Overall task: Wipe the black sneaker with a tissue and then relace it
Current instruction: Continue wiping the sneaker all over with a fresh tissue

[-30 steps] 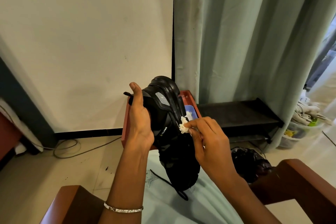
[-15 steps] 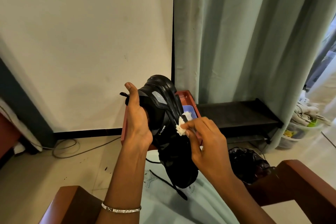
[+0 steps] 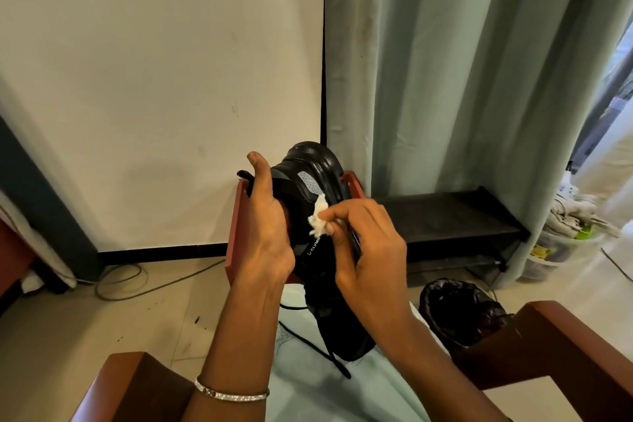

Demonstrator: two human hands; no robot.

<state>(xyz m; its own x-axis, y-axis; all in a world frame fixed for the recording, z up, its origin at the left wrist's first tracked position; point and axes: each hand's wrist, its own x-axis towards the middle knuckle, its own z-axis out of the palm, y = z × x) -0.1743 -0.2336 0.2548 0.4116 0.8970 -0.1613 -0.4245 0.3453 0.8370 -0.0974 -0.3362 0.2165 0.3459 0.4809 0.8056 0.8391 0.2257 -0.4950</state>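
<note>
Just behind your left hand (image 3: 267, 233) you have a red-brown tray (image 3: 235, 233) against the white wall (image 3: 154, 79). Left of that hand, a grey cable (image 3: 120, 281) loops on the floor. Beyond your right hand (image 3: 370, 250) a pale green curtain (image 3: 462, 79) hangs over a low black shelf (image 3: 452, 216). Below that hand, to its right, a crumpled black bag (image 3: 459, 308) sits beside a wooden armrest (image 3: 565, 346). Far right, a clear tub (image 3: 561, 250) holds cloths.

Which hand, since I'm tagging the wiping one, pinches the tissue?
The right hand: it pinches the white tissue against the black sneaker, while the left hand only grips the sneaker.
</note>
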